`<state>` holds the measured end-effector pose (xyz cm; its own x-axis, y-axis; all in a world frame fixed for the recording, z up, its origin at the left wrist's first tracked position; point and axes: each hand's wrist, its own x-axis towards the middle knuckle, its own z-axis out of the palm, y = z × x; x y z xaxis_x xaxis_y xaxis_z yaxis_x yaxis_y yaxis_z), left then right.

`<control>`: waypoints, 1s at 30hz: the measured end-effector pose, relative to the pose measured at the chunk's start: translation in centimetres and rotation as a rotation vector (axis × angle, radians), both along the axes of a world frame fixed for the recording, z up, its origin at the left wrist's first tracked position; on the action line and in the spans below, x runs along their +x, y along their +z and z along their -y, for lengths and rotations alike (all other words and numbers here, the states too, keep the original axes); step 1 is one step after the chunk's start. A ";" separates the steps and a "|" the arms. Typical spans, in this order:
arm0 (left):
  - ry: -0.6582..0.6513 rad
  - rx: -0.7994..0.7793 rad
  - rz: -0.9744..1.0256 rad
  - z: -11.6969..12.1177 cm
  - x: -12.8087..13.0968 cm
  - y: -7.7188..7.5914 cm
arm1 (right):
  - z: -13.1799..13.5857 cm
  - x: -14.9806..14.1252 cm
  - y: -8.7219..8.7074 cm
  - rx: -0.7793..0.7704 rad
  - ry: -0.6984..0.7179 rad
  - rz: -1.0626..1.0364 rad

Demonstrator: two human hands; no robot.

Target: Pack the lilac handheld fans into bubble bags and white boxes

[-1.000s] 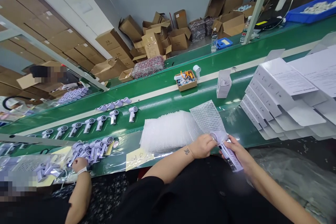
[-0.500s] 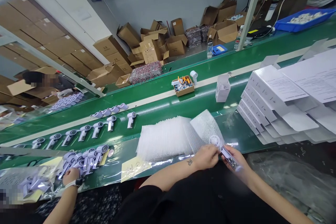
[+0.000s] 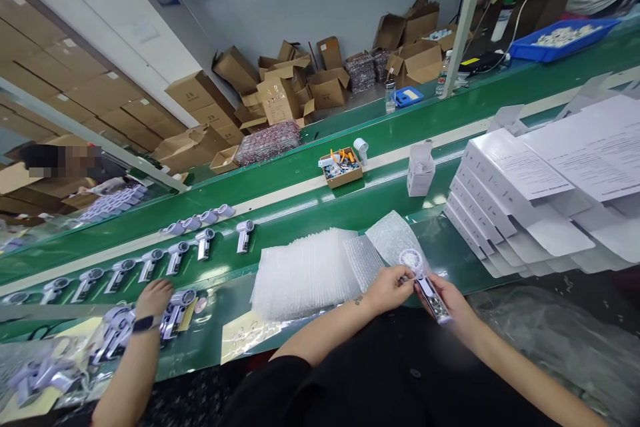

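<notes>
A pale lavender handheld fan (image 3: 434, 299) is in front of my body, its round head pointing away and its handle open with inner parts showing. My right hand (image 3: 454, 307) is closed around the handle. My left hand (image 3: 393, 290) pinches at the fan's neck, just below the head; its fingertips partly cover that spot. Behind the fan head lies a loose bubble-wrap pouch (image 3: 395, 237). To its left a thick row of bubble-wrap pouches (image 3: 305, 273) leans along the green bench (image 3: 220, 290).
White boxes (image 3: 505, 180) are stacked at right. A small white box (image 3: 421, 170) and a carton of parts (image 3: 344, 173) stand further back. Several fans (image 3: 177, 257) line the belt at left. A co-worker's hand (image 3: 154, 299) is above a fan pile (image 3: 117, 330).
The fan stays in both my hands, its handle turned slightly more upright. The co-worker's hand has moved up from the fan pile towards the belt. The view has shifted slightly.
</notes>
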<state>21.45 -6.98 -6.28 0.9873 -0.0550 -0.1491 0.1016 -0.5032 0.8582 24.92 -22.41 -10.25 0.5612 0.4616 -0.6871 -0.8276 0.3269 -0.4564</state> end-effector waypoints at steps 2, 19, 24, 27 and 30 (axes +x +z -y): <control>-0.040 -0.025 -0.019 -0.1 0.2 -0.2 | 0.0 -0.1 0.0 -0.080 -0.015 0.033; 0.191 -0.531 -0.428 -0.1 1.7 -3.5 | 1.0 0.1 -2.2 -0.072 0.110 0.082; 0.030 -0.422 -0.391 -0.8 0.9 -3.5 | 1.1 0.9 -1.6 -0.268 0.025 0.245; 0.054 -0.368 -0.342 -1.2 0.0 -2.4 | 1.7 1.3 0.9 -0.475 0.094 0.618; 0.133 -0.467 -0.309 -1.8 -0.5 -0.4 | 2.5 1.5 4.5 -0.681 0.298 1.096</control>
